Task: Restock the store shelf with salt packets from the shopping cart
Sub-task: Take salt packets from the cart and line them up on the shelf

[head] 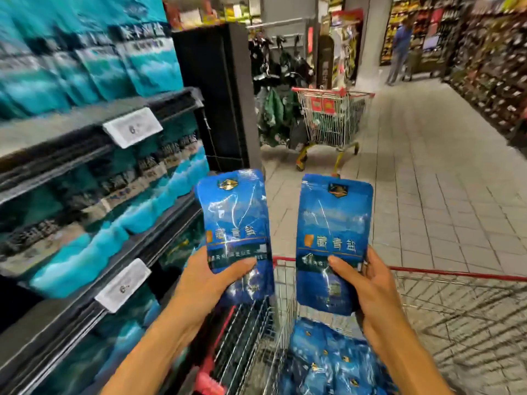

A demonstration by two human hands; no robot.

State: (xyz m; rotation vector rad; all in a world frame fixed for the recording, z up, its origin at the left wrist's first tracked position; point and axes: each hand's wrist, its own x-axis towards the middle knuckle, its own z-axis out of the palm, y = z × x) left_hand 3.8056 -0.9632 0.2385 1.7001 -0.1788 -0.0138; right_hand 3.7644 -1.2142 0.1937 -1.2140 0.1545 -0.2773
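My left hand (209, 276) grips a blue salt packet (233, 218) upright by its lower half, thumb across the front. My right hand (368, 286) holds a second blue salt packet (332, 223) the same way. Both packets hang above the near end of the wire shopping cart (456, 280). Several more blue salt packets (328, 360) lie piled in the cart's basket below. The store shelf (85, 129) stands to my left, its levels filled with teal packets (137, 215), blurred by motion.
White price tags (132, 127) clip to the shelf edges. A second shopping cart (332, 121) stands ahead in the tiled aisle beside a rack of hanging goods. A person (399, 49) stands far down the aisle near shelves on the right.
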